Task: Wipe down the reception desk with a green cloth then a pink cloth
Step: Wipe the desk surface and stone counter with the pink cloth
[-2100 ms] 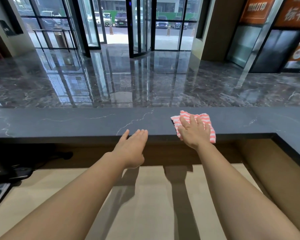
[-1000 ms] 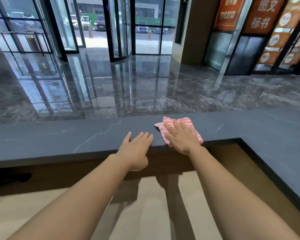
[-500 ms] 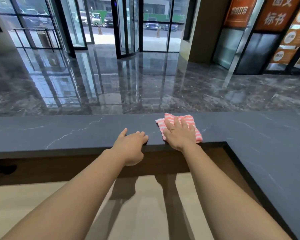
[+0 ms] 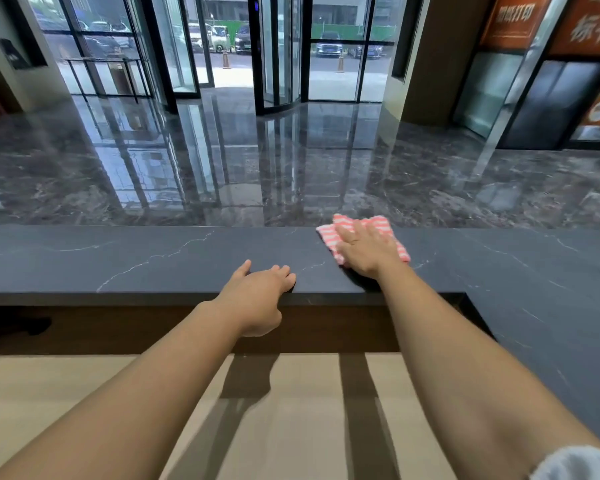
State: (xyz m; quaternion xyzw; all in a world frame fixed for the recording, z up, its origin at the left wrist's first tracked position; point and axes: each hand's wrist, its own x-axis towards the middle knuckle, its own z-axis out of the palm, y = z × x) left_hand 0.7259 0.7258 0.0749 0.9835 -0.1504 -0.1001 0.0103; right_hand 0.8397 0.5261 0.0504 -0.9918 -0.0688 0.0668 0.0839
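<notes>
Right grip (image 4: 364,252): flat and unclenched, fingers straight, pressing the pink cloth (image 4: 380,224) onto the desk (image 4: 118,258), right at its far rim.
Left grip (image 4: 257,299): relaxed, holding nothing, fingertips resting on the desk's near edge.
Room: I see bare desk stretching left; on the right it corners toward me.
Hidden: the cloth's middle is under my palm.

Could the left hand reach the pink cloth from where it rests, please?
Probably yes: the left hand rests on the desk edge near the pink cloth, only bare desk between; the right hand presses it.
</notes>
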